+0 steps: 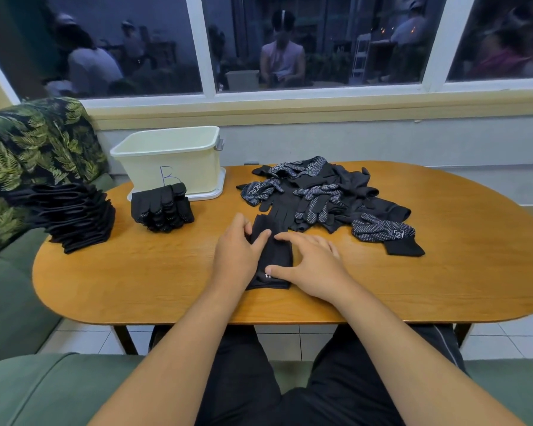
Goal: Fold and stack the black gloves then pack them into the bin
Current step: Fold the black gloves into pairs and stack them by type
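The bin (170,158) stands on the table (136,287). A short stack of gloves (162,209) sits directly in front of the bin, and a taller stack (74,216) lies to the bin's front left, at the table's edge. A loose pile of gloves (323,195) sprawls to the bin's right. Front right of the bin, a single glove (273,256) lies under the left hand (237,250) and right hand (311,265).

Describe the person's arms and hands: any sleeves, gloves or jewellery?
The left hand and right hand are bare: nothing worn on them, no rings or watch show. Both forearms are uncovered, no sleeve in view.
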### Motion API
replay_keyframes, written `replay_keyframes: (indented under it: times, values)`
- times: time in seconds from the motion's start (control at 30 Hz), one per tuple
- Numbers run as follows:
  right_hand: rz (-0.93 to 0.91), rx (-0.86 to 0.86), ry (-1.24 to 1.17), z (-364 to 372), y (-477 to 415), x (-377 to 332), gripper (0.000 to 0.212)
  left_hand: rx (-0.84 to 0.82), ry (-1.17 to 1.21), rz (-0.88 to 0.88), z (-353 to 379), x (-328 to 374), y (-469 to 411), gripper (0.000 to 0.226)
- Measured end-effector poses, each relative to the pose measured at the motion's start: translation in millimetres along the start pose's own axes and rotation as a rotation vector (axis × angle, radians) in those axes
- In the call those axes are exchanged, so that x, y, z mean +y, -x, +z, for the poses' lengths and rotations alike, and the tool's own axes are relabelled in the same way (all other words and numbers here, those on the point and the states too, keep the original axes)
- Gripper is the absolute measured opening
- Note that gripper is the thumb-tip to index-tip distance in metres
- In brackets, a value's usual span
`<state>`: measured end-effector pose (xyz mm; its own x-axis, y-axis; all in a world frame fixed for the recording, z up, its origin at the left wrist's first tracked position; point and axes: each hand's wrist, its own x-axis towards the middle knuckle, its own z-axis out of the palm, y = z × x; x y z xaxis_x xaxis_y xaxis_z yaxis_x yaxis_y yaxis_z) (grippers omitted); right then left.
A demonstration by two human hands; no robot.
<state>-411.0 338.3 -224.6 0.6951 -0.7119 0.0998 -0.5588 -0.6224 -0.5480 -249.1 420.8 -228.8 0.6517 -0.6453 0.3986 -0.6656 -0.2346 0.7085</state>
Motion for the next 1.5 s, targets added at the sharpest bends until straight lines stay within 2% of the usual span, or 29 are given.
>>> replay_keyframes:
  times: [0.1,0.2,0.33,0.43,0.53,0.6,0.73,0.8,0.87,0.97,1.13,1.23,1.27,1.4,1.5]
  values:
    - [-0.042,0.029,-0.098,-2,1,0,0.066,0.063,0.133,0.126,-5,5,8,0.046]
    - [-0.085,-0.027,-0.378,-7,3,4,0.06,0.115,0.249,0.229,-7,9,12,0.047]
    - [-0.149,-0.034,-0.727,-10,6,3,0.047,0.167,0.377,0.247,-11,10,12,0.048]
    - [-0.182,0.011,-0.857,-8,8,-8,0.051,0.211,0.402,0.249,-19,18,13,0.046]
    - [-0.247,0.036,-0.883,-9,9,-22,0.061,0.262,0.464,0.153,-33,27,14,0.045]
    - [-0.297,0.055,-0.892,-11,7,-33,0.066,0.237,0.561,0.082,-48,30,15,0.043]
    - [-0.35,0.036,-0.985,-18,-1,-54,0.072,0.027,0.899,-0.226,-82,21,10,0.08]
    - [-0.356,0.005,-1.028,-18,-7,-65,0.075,-0.126,1.024,-0.321,-98,8,13,0.087]
    - [-0.362,-0.035,-1.048,-13,-14,-77,0.078,-0.179,1.017,-0.308,-111,-1,20,0.077]
    - [-0.363,-0.114,-1.057,3,-27,-97,0.081,-0.051,0.894,-0.224,-126,-12,25,0.039]
    - [-0.363,-0.242,-1.039,34,-44,-133,0.086,0.147,0.812,-0.251,-152,-44,26,0.041]
    - [-0.345,-0.305,-1.036,52,-53,-155,0.087,0.222,0.709,-0.29,-173,-61,30,0.021]
    - [-0.337,-0.323,-1.037,57,-56,-162,0.088,0.238,0.684,-0.318,-181,-68,31,0.015]
    - [-0.31,-0.409,-1.002,83,-70,-184,0.09,0.248,0.585,-0.446,-212,-101,35,0.017]
    - [-0.295,-0.45,-0.959,105,-83,-205,0.091,0.272,0.588,-0.515,-230,-123,34,0.015]
